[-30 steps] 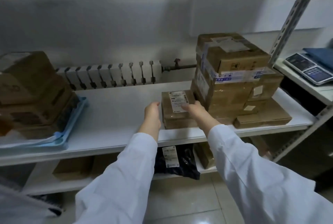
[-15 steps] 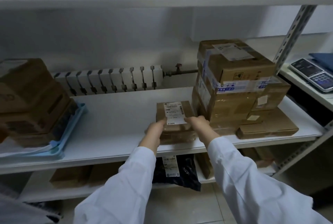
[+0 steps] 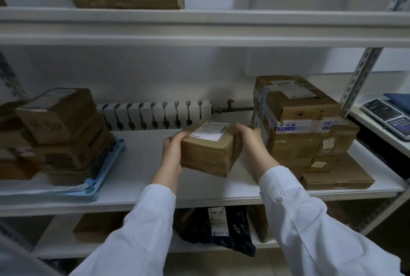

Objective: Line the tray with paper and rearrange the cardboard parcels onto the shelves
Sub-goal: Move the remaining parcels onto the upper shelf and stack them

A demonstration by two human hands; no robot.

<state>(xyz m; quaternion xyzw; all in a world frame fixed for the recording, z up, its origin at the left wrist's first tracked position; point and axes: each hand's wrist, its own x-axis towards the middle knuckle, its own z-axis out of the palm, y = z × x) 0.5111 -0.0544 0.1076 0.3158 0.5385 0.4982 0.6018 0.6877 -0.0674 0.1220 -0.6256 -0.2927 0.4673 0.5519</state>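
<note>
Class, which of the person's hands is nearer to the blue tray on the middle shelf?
Left. The left hand holds the side of the small parcel facing the blue tray; the right hand holds the opposite side, beside the parcel stack, farther from the tray.

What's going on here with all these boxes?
A person in white sleeves grips a small labelled parcel between the left hand and right hand. It is tilted and seemingly raised off the middle shelf. A stack of parcels stands to its right, and another stack sits on a blue tray at the left.
</note>
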